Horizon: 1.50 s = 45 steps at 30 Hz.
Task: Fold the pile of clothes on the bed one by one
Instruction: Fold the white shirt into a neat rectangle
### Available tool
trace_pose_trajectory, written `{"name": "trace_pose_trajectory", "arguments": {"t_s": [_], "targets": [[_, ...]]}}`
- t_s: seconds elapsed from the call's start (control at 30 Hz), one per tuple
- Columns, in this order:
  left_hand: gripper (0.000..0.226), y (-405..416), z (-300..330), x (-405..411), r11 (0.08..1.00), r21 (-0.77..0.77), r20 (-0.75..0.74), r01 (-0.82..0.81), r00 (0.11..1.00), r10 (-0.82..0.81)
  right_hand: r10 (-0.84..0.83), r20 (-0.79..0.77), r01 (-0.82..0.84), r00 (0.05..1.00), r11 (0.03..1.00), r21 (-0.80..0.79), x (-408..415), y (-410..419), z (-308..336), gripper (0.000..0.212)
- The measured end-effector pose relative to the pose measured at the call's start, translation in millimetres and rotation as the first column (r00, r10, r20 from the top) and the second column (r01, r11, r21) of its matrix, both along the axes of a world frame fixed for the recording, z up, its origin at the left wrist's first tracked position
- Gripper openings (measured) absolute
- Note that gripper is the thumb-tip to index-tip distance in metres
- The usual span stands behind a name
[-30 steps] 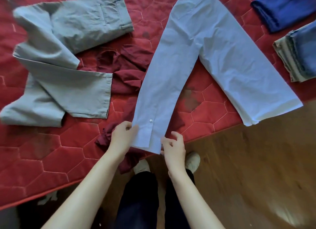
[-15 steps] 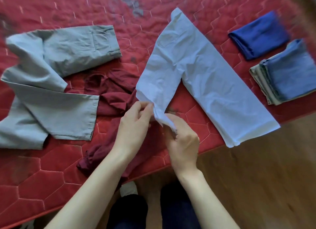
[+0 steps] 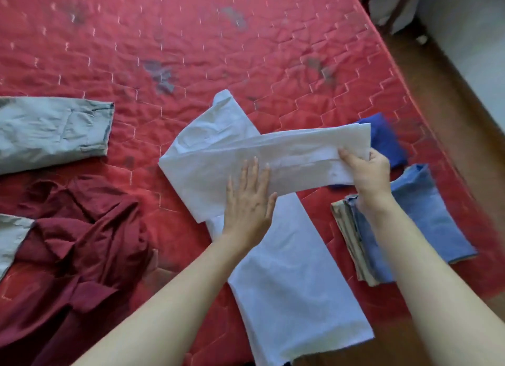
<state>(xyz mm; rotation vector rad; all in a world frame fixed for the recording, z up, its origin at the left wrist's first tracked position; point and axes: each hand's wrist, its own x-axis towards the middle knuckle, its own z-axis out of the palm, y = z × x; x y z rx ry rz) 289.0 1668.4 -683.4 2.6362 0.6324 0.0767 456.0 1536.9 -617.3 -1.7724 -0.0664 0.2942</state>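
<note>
A light blue shirt [image 3: 289, 270] lies on the red quilted bed [image 3: 191, 51], its body running toward the near edge. One sleeve [image 3: 287, 158] is folded across the shirt to the right. My left hand [image 3: 250, 201] lies flat with straight fingers on the fold near the shirt's middle. My right hand [image 3: 366, 171] grips the sleeve's cuff end at the right, thumb on top. A crumpled maroon garment [image 3: 73, 242] and grey trousers [image 3: 52, 130] lie unfolded at the left.
Folded clothes sit at the right: a dark blue piece [image 3: 388, 141] and a stack of light blue over beige [image 3: 404, 229], partly under my right forearm. The bed's right edge meets a wooden floor [image 3: 451, 98]. The far half of the bed is bare quilt.
Both hands lifted the sleeve's cuff from the near edge and carried it up and right across the shirt. My left hand has let go and now lies flat on the fold. The view shifted.
</note>
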Motion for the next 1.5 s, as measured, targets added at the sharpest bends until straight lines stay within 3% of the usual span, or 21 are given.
{"name": "trace_pose_trajectory", "arguments": {"t_s": [0.1,0.2,0.33,0.4,0.5,0.67,0.9,1.07,1.13,1.23,1.3,1.37,1.43,1.5], "targets": [[0.061,-10.2,-21.1,75.4,0.993,0.089,-0.042,-0.072,0.996,0.076,0.009,0.008,-0.008,1.000,0.996,-0.084,112.6,-41.6,-27.2,0.007],[0.062,-5.2,-49.9,119.8,0.978,0.169,-0.137,-0.125,0.979,0.149,0.020,0.004,-0.018,1.000,0.952,-0.307,199.5,-75.2,-60.7,0.030],[0.061,9.3,-90.7,126.1,0.967,0.231,-0.355,-0.109,0.916,0.188,0.179,0.141,-0.013,0.974,0.661,-0.750,238.7,-99.0,-100.5,0.073],[0.061,18.7,-103.9,115.7,0.972,0.215,-0.452,-0.096,0.872,0.186,0.354,0.226,-0.001,0.908,0.539,-0.842,230.0,-94.5,-115.8,0.072],[0.063,31.7,-114.0,97.1,0.980,0.159,-0.493,-0.123,0.850,0.187,0.607,0.200,-0.039,0.769,0.357,-0.933,212.8,-71.7,-134.2,0.067],[0.063,59.2,-119.0,74.5,0.972,0.183,-0.515,-0.147,0.828,0.222,0.840,0.088,-0.204,0.536,0.230,-0.952,183.8,-3.4,-158.2,0.057],[0.066,83.3,-137.2,44.7,0.974,0.162,-0.484,-0.160,0.847,0.219,0.899,0.005,-0.349,0.437,0.175,-0.921,126.9,101.8,-184.3,0.058],[0.098,73.7,-144.9,17.4,0.987,0.067,-0.483,-0.145,0.861,0.160,0.945,0.058,-0.376,0.322,0.184,-0.908,90.9,169.1,-193.5,0.057],[0.087,66.0,-143.4,9.4,0.986,0.049,-0.404,-0.157,0.900,0.164,0.951,0.065,-0.391,0.303,0.187,-0.901,77.6,194.2,-195.0,0.062],[0.054,59.5,-140.4,0.6,0.979,0.071,-0.194,-0.190,0.960,0.201,0.941,0.177,-0.346,0.289,0.275,-0.897,66.3,226.8,-193.6,0.059],[0.048,56.4,-140.2,-4.1,0.973,0.093,-0.067,-0.209,0.974,0.216,0.953,0.241,-0.337,0.185,0.291,-0.895,60.7,243.7,-193.3,0.053],[0.045,55.0,-138.1,-5.9,0.960,0.043,0.041,-0.276,0.961,0.275,0.972,0.225,-0.333,0.070,0.235,-0.913,53.8,260.8,-194.7,0.051],[0.045,54.9,-133.1,-3.5,0.916,-0.031,0.072,-0.399,0.913,0.401,0.981,0.166,-0.352,0.097,0.190,-0.916,44.5,281.1,-195.9,0.053],[0.045,56.6,-127.6,2.6,0.839,-0.115,0.074,-0.531,0.838,0.540,0.974,0.099,-0.437,0.206,0.182,-0.881,37.2,302.9,-192.1,0.047]]}}
